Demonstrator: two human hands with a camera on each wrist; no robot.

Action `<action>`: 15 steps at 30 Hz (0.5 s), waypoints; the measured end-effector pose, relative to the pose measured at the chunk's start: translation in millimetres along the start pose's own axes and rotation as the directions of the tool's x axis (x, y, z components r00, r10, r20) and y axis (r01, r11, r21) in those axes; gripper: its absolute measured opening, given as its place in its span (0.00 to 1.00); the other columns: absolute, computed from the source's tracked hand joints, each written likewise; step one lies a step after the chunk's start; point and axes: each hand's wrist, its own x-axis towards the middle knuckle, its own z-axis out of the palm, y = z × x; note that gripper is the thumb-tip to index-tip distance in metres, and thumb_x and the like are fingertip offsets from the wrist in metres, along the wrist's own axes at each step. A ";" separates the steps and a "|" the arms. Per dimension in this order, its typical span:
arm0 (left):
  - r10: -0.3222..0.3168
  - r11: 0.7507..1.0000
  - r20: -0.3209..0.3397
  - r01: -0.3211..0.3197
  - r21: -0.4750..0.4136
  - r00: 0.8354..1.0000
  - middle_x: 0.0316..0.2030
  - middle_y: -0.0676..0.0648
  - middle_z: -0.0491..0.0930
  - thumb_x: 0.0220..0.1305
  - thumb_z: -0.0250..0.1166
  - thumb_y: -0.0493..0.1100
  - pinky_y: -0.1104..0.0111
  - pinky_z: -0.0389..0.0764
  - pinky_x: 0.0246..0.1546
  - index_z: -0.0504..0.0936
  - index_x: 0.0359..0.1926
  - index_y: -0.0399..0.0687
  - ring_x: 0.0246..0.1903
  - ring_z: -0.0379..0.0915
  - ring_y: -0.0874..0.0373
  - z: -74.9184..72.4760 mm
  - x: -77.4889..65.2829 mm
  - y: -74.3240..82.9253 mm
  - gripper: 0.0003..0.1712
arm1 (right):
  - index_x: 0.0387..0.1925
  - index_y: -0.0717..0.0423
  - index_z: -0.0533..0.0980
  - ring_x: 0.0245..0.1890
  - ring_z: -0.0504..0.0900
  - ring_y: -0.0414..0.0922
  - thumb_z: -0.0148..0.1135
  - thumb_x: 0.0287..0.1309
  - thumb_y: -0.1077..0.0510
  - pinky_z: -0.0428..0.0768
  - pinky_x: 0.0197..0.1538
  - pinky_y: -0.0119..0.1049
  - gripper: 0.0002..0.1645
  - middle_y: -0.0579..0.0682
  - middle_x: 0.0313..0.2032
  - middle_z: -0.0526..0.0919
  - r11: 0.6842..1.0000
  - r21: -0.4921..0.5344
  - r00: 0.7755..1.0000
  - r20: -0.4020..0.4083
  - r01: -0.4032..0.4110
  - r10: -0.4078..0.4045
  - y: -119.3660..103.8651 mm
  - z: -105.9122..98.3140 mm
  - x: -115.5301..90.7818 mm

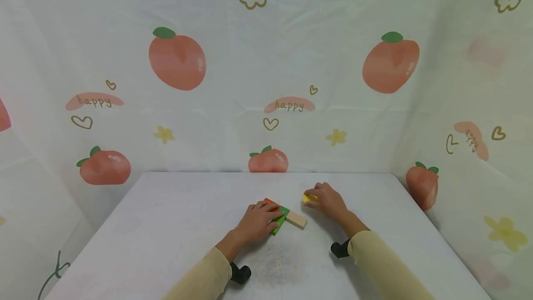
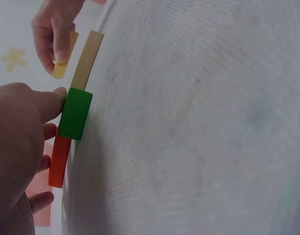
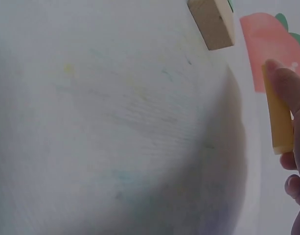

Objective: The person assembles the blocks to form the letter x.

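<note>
In the head view my left hand (image 1: pixel 258 221) rests on a green block (image 1: pixel 280 221) and an orange block (image 1: pixel 272 202), fingers spread over them. Seen from the left wrist, one fingertip touches the top edge of the green block (image 2: pixel 75 113), while other fingers lie along the orange block (image 2: pixel 59 164). A plain wooden block (image 1: pixel 296 220) extends from the green one towards the right. To its upper right, my right hand (image 1: pixel 329 201) pinches a yellow block (image 1: pixel 309 197) between thumb and fingers. The right wrist view shows that yellow block (image 3: pixel 278 115) raised off the table.
All the blocks lie around the middle of a white table (image 1: pixel 175 226) with faint smudges. Behind it hangs a white curtain (image 1: pixel 225 68) printed with fruit and flowers, which continues along both sides. A dark green cord (image 1: pixel 57 270) hangs at the left edge.
</note>
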 end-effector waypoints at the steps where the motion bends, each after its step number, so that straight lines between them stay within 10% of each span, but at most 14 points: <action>1: 0.001 1.000 0.000 -0.001 -0.001 1.000 0.64 0.52 0.69 0.71 0.56 0.54 0.51 0.66 0.56 0.75 0.65 0.63 0.63 0.61 0.50 -0.3 0.0 0.1 0.23 | 0.42 0.49 0.85 0.33 0.69 0.43 0.74 0.48 0.45 0.71 0.32 0.35 0.20 0.43 0.31 0.74 1.000 0.000 1.000 -0.001 0.003 -0.003 0.3 1.5 -0.1; 15: -0.002 1.000 0.016 0.002 -0.004 1.000 0.64 0.52 0.69 0.71 0.55 0.55 0.51 0.66 0.56 0.75 0.65 0.63 0.63 0.61 0.50 -2.5 -0.1 0.4 0.23 | 0.43 0.46 0.85 0.33 0.70 0.42 0.73 0.50 0.43 0.72 0.35 0.36 0.20 0.42 0.31 0.75 1.000 -0.010 0.998 0.060 -0.017 0.017 -4.7 14.1 1.0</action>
